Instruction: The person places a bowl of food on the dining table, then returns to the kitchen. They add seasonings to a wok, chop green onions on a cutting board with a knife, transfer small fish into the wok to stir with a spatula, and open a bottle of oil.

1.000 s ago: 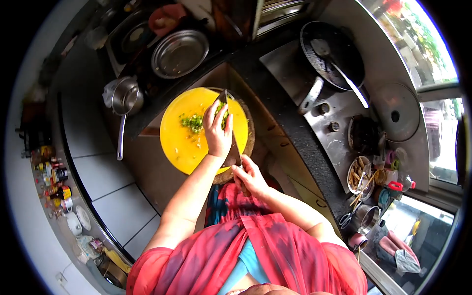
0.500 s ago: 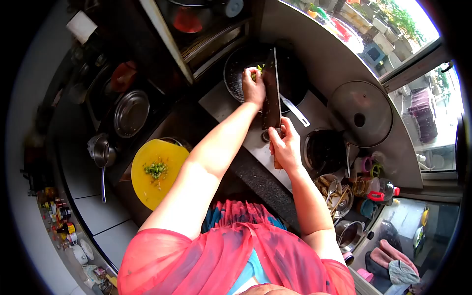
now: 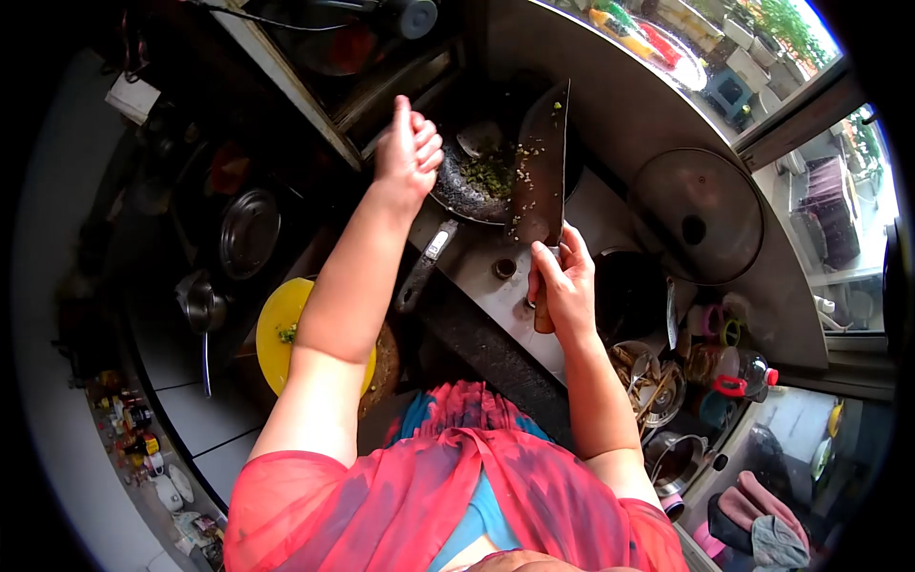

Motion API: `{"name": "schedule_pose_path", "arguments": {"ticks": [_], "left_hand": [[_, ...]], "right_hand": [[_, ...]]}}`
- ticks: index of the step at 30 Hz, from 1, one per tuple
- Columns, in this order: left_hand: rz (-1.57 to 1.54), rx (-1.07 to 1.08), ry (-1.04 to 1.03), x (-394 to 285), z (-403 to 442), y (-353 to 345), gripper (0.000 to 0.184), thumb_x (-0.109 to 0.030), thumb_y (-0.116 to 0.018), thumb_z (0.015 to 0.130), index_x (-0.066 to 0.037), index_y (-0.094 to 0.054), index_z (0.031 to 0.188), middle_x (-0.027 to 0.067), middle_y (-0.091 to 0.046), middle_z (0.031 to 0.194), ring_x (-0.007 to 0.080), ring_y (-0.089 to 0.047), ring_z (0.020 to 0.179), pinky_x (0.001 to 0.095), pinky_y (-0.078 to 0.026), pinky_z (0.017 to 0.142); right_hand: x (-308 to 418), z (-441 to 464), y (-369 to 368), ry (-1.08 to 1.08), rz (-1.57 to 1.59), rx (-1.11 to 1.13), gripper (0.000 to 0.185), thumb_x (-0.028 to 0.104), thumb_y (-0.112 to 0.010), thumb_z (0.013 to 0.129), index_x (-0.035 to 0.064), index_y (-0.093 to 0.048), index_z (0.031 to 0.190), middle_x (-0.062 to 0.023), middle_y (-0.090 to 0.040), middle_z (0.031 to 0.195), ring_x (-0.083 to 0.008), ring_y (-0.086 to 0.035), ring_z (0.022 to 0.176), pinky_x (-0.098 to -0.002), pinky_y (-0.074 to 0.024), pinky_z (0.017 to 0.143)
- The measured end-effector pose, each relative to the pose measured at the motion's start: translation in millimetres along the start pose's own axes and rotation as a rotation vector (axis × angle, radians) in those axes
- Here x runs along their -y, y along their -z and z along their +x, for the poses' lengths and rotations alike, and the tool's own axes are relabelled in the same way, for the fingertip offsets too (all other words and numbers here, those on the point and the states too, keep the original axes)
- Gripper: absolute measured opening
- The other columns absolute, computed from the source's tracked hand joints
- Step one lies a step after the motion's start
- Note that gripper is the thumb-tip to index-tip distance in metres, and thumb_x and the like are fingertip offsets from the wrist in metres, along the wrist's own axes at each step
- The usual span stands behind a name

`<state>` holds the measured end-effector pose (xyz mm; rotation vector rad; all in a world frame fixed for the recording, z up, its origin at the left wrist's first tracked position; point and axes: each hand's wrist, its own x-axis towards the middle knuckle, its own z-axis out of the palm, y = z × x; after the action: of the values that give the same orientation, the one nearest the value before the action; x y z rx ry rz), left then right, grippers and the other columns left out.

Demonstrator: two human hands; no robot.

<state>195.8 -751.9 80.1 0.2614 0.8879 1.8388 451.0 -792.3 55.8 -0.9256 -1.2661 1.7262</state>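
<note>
- Can't see the yellow board (image 3: 271, 329) whole beneath the left forearm (image 3: 355, 262).
- Can't follow the wok (image 3: 463, 197) behind the cleaver (image 3: 541, 181).
- Can't trace its full handle (image 3: 543, 316) inside the right hand (image 3: 569, 286).
- Can't identify the tiny jars (image 3: 143, 444).

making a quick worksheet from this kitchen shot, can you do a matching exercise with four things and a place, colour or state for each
Things
1. cleaver
2. round board
3. lid
4. wok

Place, colour or state
A. leaning against the wall
B. has chopped greens inside, with a handle pointing toward the person
C. yellow, partly hidden by the left arm
D. in the grip of the right hand

Right pairs: 1-D, 2-C, 3-A, 4-B
</note>
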Motion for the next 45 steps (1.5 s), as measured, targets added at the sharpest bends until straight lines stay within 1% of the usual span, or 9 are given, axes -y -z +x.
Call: {"name": "schedule_pose_path", "arguments": {"ticks": [4,11,13,14,16,22,32,38,45], "left_hand": [[0.102,-0.014,-0.21,-59.9,-88.6,54.6,0.05,-0.047,-0.048,0.096,-0.017,-0.034,0.059,-0.0049,-0.028,0.047,0.0052,-0.02,0.033,0.0202,-0.013,0.03],[0.606,-0.797,-0.335,-59.0,-201.3,329.5,0.035,-0.042,-0.048,0.097,-0.016,-0.044,0.074,-0.0073,-0.04,0.062,0.0025,-0.035,0.051,0.0197,-0.024,0.044],[0.757,-0.675,-0.161,-40.6,-219.2,415.5,0.026,-0.037,-0.051,0.097,-0.013,-0.057,0.089,-0.0032,-0.055,0.079,0.005,-0.05,0.07,0.0199,-0.037,0.059],[0.723,-0.65,-0.103,-39.0,-231.6,418.7,0.027,-0.03,-0.05,0.098,-0.005,-0.059,0.104,0.0052,-0.061,0.097,0.014,-0.055,0.096,0.0263,-0.042,0.087],[0.809,-0.523,-0.12,-38.7,-247.4,437.3,0.029,-0.028,-0.051,0.098,-0.003,-0.06,0.109,0.0064,-0.062,0.109,0.0163,-0.053,0.108,0.0279,-0.039,0.095],[0.709,-0.566,-0.229,-64.1,-298.5,453.5,0.031,-0.031,-0.047,0.1,-0.004,-0.062,0.107,0.0048,-0.063,0.11,0.0149,-0.055,0.106,0.0292,-0.041,0.094],[0.518,-0.753,-0.176,-85.1,-369.3,462.1,0.032,-0.034,-0.048,0.098,-0.006,-0.062,0.095,-0.0022,-0.054,0.074,0.0053,-0.05,0.064,0.0207,-0.043,0.055],[0.641,-0.734,-0.511,-134.3,-358.8,372.4,0.043,-0.043,-0.045,0.098,-0.013,-0.042,0.069,-0.0075,-0.032,0.055,0.0007,-0.023,0.042,0.0195,-0.014,0.036],[0.803,-0.661,-1.084,-172.0,-348.0,292.4,0.048,-0.039,-0.037,0.102,-0.012,-0.035,0.062,-0.0036,-0.031,0.055,0.0073,-0.028,0.048,0.024,-0.022,0.045]], "right_hand": [[3.7,-46.8,-30.5,-0.089,0.084,0.135,0.024,0.009,-0.057,0.092,0.0025,-0.05,0.114,-0.0006,-0.051,0.064,-0.0075,-0.047,0.046,-0.021,-0.0388,0.043],[-110.0,-142.5,-126.6,-0.32,-0.161,0.492,0.024,0.008,-0.057,0.091,0.0024,-0.051,0.114,-0.0035,-0.053,0.065,-0.0083,-0.048,0.044,-0.0247,-0.0375,0.04],[-165.6,-159.8,-155.5,-0.268,-0.372,0.526,0.028,0.01,-0.06,0.088,0.0011,-0.051,0.113,-0.0101,-0.058,0.066,-0.0147,-0.055,0.047,-0.0292,-0.0426,0.043],[-191.6,-166.0,-170.3,-0.263,-0.479,0.537,0.03,0.011,-0.061,0.086,0.001,-0.051,0.113,-0.0142,-0.061,0.067,-0.0214,-0.059,0.049,-0.0333,-0.0458,0.046],[-232.6,-172.9,-202.6,0.039,-0.734,0.486,0.033,0.01,-0.062,0.082,0.0013,-0.051,0.111,-0.0228,-0.062,0.072,-0.0386,-0.062,0.062,-0.043,-0.05,0.056],[-300.6,-185.9,-277.0,0.095,-1.146,0.4,0.022,0.013,-0.056,0.083,0.0035,-0.045,0.1,-0.0237,-0.062,0.087,-0.0439,-0.061,0.078,-0.0514,-0.0494,0.067],[-322.5,-216.2,-309.9,0.225,-1.257,0.46,0.03,0.004,-0.049,0.082,0.0029,-0.045,0.113,-0.0204,-0.06,0.09,-0.0357,-0.065,0.078,-0.0446,-0.0529,0.062],[-351.6,-181.5,-287.5,0.29,-1.251,0.428,0.048,0.006,-0.05,0.082,0.001,-0.039,0.129,-0.0168,-0.053,0.112,-0.0308,-0.06,0.096,-0.0419,-0.0514,0.078],[-291.3,-199.2,-191.0,0.357,-1.124,0.651,0.04,0.012,-0.06,0.077,0.0073,-0.056,0.117,-0.0133,-0.052,0.12,-0.0318,-0.053,0.107,-0.0377,-0.0469,0.088]]}}
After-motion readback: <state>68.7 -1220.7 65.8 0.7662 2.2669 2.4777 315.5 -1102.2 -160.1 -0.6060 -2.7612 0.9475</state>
